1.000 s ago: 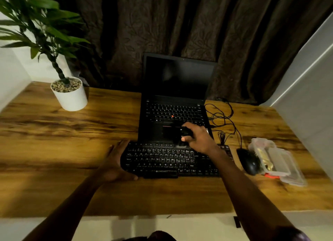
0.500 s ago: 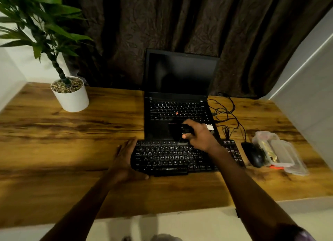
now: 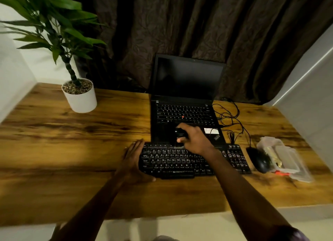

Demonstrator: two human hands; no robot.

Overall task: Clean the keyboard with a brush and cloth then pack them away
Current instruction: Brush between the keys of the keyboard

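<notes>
Where the keyboard's (image 3: 191, 161) front edge meets the desk (image 3: 72, 150), "ZEBRONICS" can be read below the space bar. Key legends are white and mostly smeared by blur. On the laptop (image 3: 185, 96) palm rest a white sticker (image 3: 211, 130) is seen, print too small to read. The slanted logo beside it cannot be made out.

The keyboard is laid flat just in front of the laptop; touching or not cannot be told. Its left end is braced by the left hand (image 3: 133, 159), fingers straight and flat, thumb at the front edge. A small dark brush (image 3: 178, 134) is gripped by the right hand (image 3: 195, 139), fingers curled round it, over the keyboard's top row at the laptop edge. Bristles are blurred. Some right-side keys are hidden by the right forearm.

Right of the keyboard, a black mouse (image 3: 260, 161) is seen just beside a clear case (image 3: 286, 157) with an orange latch. Tangled cables (image 3: 230, 118) are laid beside the laptop. A potted plant (image 3: 81, 98) is set far left.

Counted: one keyboard, one laptop, one brush, one mouse, one case, one pot, two hands.
</notes>
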